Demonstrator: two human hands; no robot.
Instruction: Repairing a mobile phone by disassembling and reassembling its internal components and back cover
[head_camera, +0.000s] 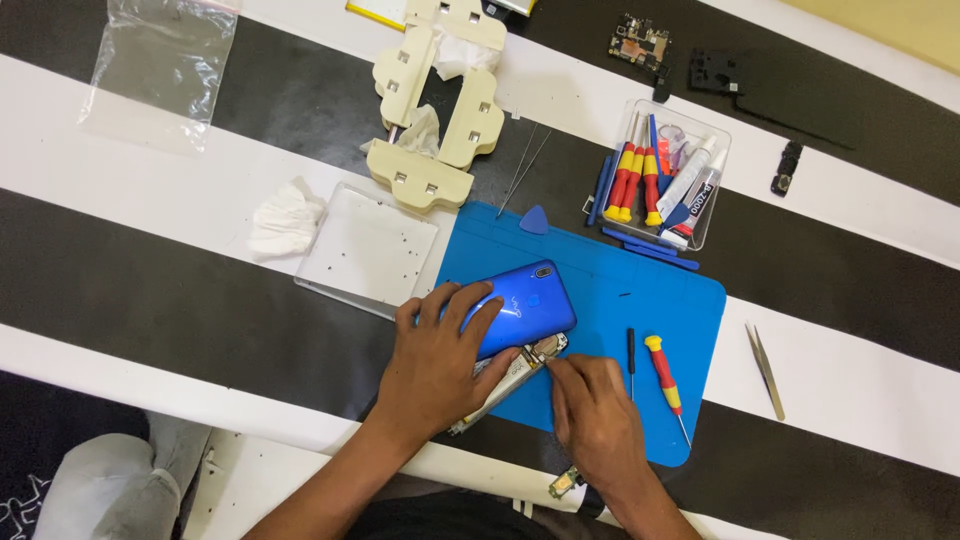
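Observation:
A blue phone back cover (528, 300) lies on the blue work mat (650, 290), partly lifted off the phone body (505, 385), whose inner parts show along the near edge. My left hand (440, 360) rests flat on the cover and holds the phone down. My right hand (595, 410) pinches at the phone's exposed corner near the camera end, fingertips together on a small part I cannot make out. A red and yellow screwdriver (665, 375) and a thin black tool (631, 350) lie on the mat just right of my right hand.
A clear tool box (660, 175) with screwdrivers and a glue tube stands behind the mat. A clear tray (368, 250), white tissue (285, 218), cream clamps (440, 100), a plastic bag (160, 65), tweezers (765, 370), a blue pick (535, 220) and small phone parts (640, 45) lie around.

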